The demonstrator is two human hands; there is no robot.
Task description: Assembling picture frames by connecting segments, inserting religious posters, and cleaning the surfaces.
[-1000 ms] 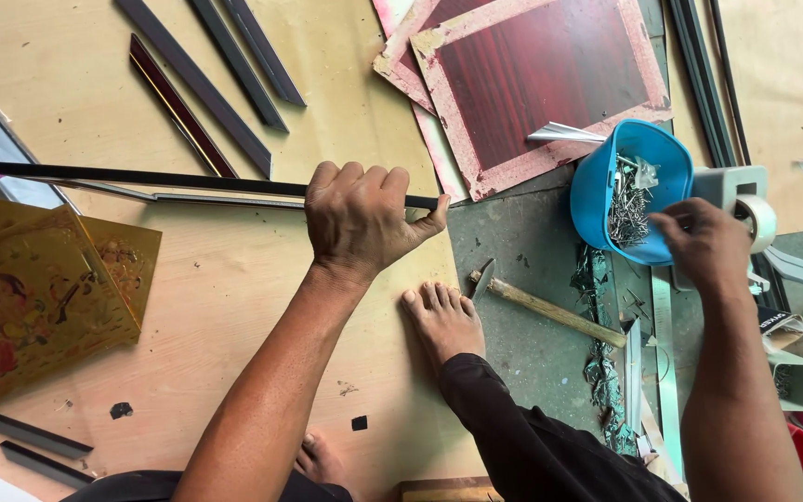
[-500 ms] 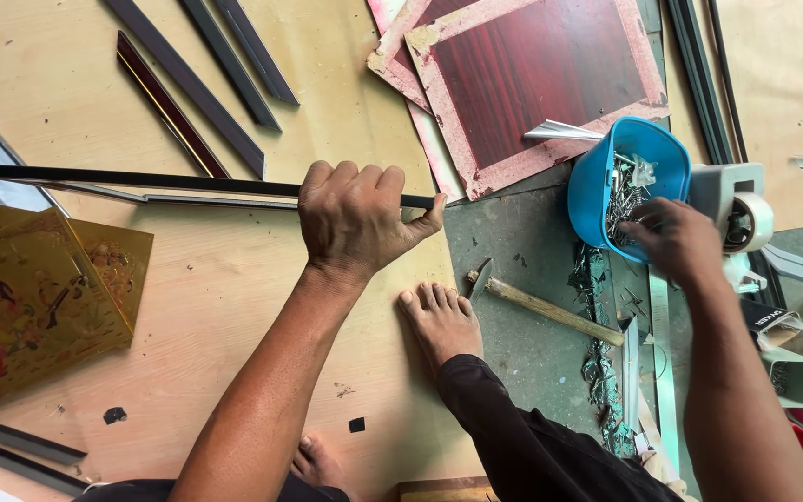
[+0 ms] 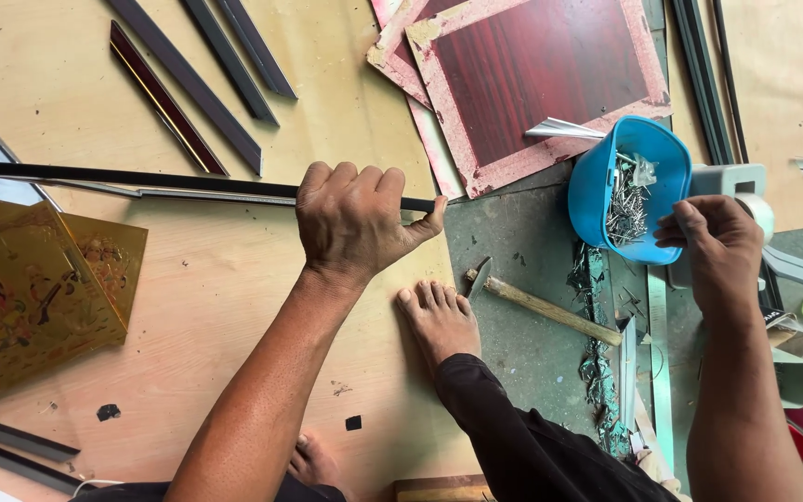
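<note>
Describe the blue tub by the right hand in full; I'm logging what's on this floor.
The blue tub is a small, rounded plastic container, open at the top and tilted slightly. Inside lies a heap of thin, silvery metal nails or pins. It sits on the dark mat, overlapping the corner of a reddish board. The right hand is at its rim; whether the fingers hold anything cannot be told.

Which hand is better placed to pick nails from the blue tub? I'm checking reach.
Right: the right hand is at the blue tub of nails; the left hand grips the black strip.
</note>
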